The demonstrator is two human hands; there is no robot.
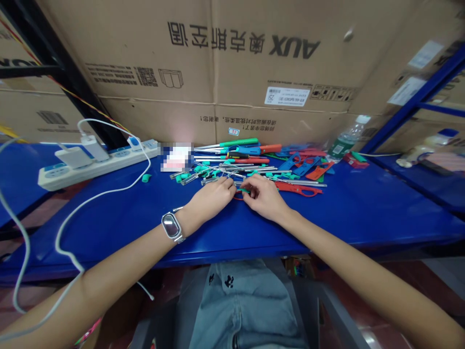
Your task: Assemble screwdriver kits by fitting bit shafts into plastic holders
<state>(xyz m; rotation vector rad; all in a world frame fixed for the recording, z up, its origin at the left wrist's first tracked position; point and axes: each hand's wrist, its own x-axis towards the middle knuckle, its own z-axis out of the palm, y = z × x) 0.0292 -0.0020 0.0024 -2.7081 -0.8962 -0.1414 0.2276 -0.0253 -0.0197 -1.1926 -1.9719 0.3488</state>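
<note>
My left hand (218,194), with a watch (171,226) on its wrist, has its fingers curled and pressed together at the near edge of a pile of tools. What it pinches is hidden. My right hand (268,198) bends its thumb and fingers together just beside it. A bit of green (244,190) and a thin red loop (238,196) show between the two hands, too small to name. Behind lie metal rods (305,183), clear-handled screwdrivers (191,178), small green plastic pieces (286,165) and a green-handled tool (240,142). Red plastic handles (300,188) lie right of my right hand.
A white power strip (98,162) with plugged chargers stands at the left, its white cable (105,194) looping over the blue table (327,218). A plastic bottle (345,140) stands at the back right. A large cardboard box (236,97) walls off the rear.
</note>
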